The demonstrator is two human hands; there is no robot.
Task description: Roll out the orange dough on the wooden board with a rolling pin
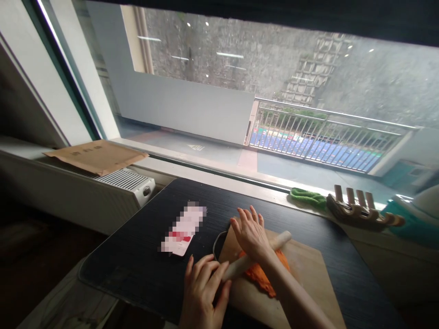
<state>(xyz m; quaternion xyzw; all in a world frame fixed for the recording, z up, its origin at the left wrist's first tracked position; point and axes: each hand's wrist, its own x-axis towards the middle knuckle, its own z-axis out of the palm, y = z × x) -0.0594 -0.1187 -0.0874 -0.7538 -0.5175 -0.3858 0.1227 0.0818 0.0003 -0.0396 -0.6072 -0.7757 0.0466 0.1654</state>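
Observation:
A pale rolling pin (236,268) lies slantwise across a flattened piece of orange dough (262,278) on a wooden board (308,274). My left hand (205,285) is at the pin's near left end, its fingers curved over and the thumb below. Over the middle of the pin, my right hand (252,232) is laid palm down with its fingers stretched out and spread. That hand and its forearm cover part of the pin and the dough. The pin's far right end sticks out beyond my right wrist.
The board rests on a dark table (137,260). Left of it lies a pink, partly blurred flat item (185,228). A green cloth (307,198) and a brown slatted object (360,208) are by the window sill. A brown envelope (99,157) lies on the radiator (137,183).

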